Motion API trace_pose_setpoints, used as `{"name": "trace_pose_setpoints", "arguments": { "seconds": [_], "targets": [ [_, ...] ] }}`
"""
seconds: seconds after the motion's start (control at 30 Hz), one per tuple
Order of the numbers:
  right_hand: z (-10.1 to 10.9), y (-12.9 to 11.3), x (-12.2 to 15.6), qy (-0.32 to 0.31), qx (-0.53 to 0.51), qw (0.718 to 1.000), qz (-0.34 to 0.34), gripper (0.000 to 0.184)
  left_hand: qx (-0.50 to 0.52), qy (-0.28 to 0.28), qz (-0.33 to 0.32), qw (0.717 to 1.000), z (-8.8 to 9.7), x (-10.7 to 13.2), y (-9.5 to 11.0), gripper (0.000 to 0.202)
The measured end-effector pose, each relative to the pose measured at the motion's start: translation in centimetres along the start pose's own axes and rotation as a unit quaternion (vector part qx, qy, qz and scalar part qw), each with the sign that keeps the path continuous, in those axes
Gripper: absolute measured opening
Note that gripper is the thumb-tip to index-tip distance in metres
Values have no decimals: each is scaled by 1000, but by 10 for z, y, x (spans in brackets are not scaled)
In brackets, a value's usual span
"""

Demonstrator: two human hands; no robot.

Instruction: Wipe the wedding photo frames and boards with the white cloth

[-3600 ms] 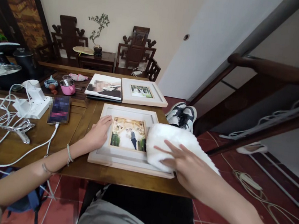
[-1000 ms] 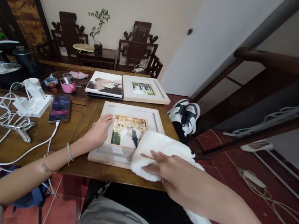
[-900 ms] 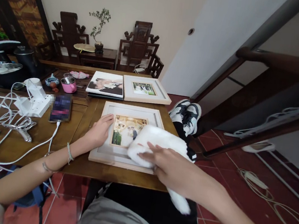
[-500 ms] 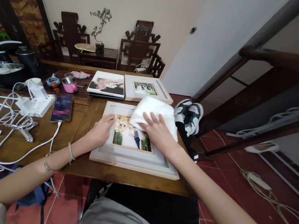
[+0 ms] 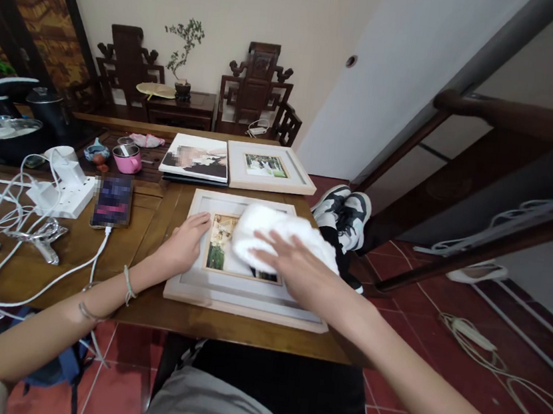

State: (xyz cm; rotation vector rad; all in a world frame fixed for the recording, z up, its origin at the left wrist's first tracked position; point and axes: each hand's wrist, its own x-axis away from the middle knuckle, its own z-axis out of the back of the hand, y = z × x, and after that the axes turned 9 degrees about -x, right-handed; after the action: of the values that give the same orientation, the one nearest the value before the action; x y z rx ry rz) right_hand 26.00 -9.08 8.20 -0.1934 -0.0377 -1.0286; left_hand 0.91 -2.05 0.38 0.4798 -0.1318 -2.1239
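- Head camera: we are looking down on a wooden table [image 5: 241,331], taking the nearest framed picture [image 5: 231,287] as our dial, with twelve o'clock pointing away from the person.
- We are finding this framed picture lying flat near the table's front edge; its inner print is showing at the nine o'clock side, while its middle and much of its right part are being covered.
- We are seeing a white cloth [image 5: 274,223], somewhat blurred, lying across the print; its far end is reaching past the frame's border between two and three o'clock.
- We are noting the right hand [image 5: 299,267] lying palm down on the cloth from the three o'clock side, its fingers spreading moderately apart, the thumb being hidden.
- We are noting the left hand [image 5: 183,246] resting on the frame's border at nine o'clock, its fingers lying close together; we cannot tell whether they are gripping the edge.
- We are observing a green band [image 5: 130,285] circling the left wrist.
- At twelve o'clock we are seeing a second framed picture [image 5: 266,165] lying flat; at eleven, just beside it, a photo panel [image 5: 196,160] is lying.
- Toward ten o'clock a pink cup [image 5: 127,160] is standing; between nine and ten, a phone [image 5: 112,201] is lying, with a white power strip [image 5: 73,199] sitting just beyond it.
- At two o'clock, past the table's end, we are seeing black-and-white shoes [image 5: 357,210].
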Motion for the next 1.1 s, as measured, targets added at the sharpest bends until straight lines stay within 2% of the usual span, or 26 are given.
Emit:
{"name": "trace_pose_setpoints", "arguments": {
  "seconds": [0.13, 0.23, 0.33, 0.4, 0.5, 0.57, 0.63, 0.73, 0.83, 0.93, 1.03, 1.1],
  "targets": [
    [-14, 21, -55, 89, 91, 990, -67, 74, 11, -10, 8, 1000, 3, 0, 2, 58],
    [-22, 15, -63, 85, 100, 990, -51, 65, 6, -20, 20, 1000, 5, 0, 4, 57],
    [-19, -11, -38, 37, 80, 996, -20, 69, -3, -12, 16, 1000, 4, 0, 5, 58],
    [-11, -33, -9, -29, 35, 999, 0, 77, -3, 2, 9, 1000, 2, 1, 4, 58],
    [4, -62, 35, -122, -66, 989, 43, 84, 2, 15, 13, 1000, -1, 2, 3, 54],
    [8, -72, 52, -133, -114, 982, 71, 85, 4, 16, 14, 1000, -2, 3, 2, 53],
    [6, -73, 55, -112, -125, 983, 75, 86, 4, 13, 9, 1000, -2, 3, 2, 53],
    [-8, -54, 28, -53, -80, 994, 45, 87, 8, 10, 4, 1000, -2, 3, 0, 56],
    [-20, -22, -21, 28, 2, 1000, -8, 84, 16, 1, -2, 1000, -2, 2, -2, 60],
    [-22, 5, -66, 91, 55, 993, -47, 75, 19, -10, -6, 1000, 0, 2, -3, 60],
    [-20, 6, -85, 77, 63, 994, -37, 70, 20, -20, 4, 1000, 2, 2, 0, 55],
    [-16, -6, -77, 38, 47, 998, -1, 73, 29, -17, 18, 999, 5, 2, 4, 49]
  ]
}}
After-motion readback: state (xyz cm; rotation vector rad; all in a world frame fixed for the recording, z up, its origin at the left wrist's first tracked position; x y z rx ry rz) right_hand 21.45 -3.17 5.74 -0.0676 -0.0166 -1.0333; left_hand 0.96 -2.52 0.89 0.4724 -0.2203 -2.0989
